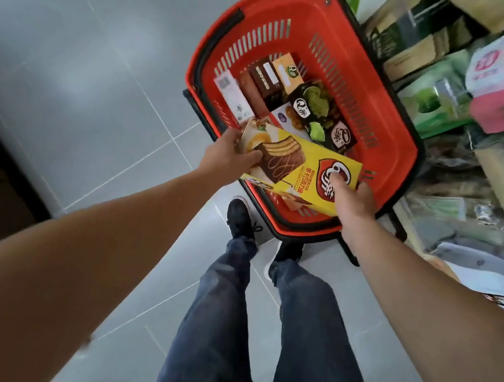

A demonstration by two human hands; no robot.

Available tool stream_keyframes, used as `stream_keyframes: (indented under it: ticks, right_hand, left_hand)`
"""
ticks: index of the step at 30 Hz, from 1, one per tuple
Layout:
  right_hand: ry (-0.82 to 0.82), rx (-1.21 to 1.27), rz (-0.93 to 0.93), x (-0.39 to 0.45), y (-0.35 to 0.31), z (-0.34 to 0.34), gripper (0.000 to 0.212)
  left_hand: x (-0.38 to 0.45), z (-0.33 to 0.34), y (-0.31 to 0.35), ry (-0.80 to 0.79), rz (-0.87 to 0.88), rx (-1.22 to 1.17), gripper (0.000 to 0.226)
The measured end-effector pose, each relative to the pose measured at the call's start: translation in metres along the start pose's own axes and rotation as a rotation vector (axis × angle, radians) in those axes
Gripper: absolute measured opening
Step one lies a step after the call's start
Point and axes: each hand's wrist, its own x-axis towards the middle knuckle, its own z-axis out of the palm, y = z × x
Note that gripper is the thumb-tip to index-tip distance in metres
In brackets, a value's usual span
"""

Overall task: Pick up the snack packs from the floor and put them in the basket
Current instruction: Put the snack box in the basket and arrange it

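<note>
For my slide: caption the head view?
Both hands lower a yellow snack box into the red basket.

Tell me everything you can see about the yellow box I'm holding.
The yellow box looks like glossy cardboard, long and flat, printed with layered chocolate cake and a red logo. It is tilted, held over the near rim of the red basket. The left hand grips its far end; the right hand grips the near corner, thumb on the logo.
</note>
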Motion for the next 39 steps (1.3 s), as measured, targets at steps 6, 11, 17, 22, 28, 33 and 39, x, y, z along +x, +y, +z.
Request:
stream_keyframes:
  ticks: [6, 11, 17, 22, 28, 33, 39]
  right_hand:
    - [0.025, 0.072, 0.123, 0.054, 0.007, 0.018, 0.074]
    - [-0.019, 0.139, 0.229, 0.119, 0.023, 0.043, 0.049]
    - [-0.12, 0.259, 0.301, 0.163, 0.037, 0.062, 0.034]
    - [-0.128, 0.121, 0.232, 0.176, 0.048, 0.069, 0.049]
    - [-0.037, -0.163, 0.057, 0.165, 0.045, 0.061, 0.043]
    - [-0.028, -0.313, -0.166, 0.136, 0.025, 0.051, 0.057]
    - [-0.17, -0.593, -0.392, 0.091, 0.003, 0.037, 0.059]
  left_hand:
    - [0.068, 0.028, 0.018, -0.042, 0.044, 0.154, 0.054]
    - [0.135, 0.063, 0.028, 0.016, 0.091, 0.298, 0.045]
    - [0.186, 0.093, 0.035, 0.058, 0.145, 0.329, 0.05]
    - [0.203, 0.11, 0.024, 0.167, 0.157, 0.334, 0.054]
    - [0.177, 0.116, 0.021, 0.154, 0.196, 0.271, 0.058]
    - [0.139, 0.101, 0.027, 0.137, 0.134, 0.179, 0.055]
    - [0.076, 0.074, 0.013, 0.147, 0.097, 0.1, 0.05]
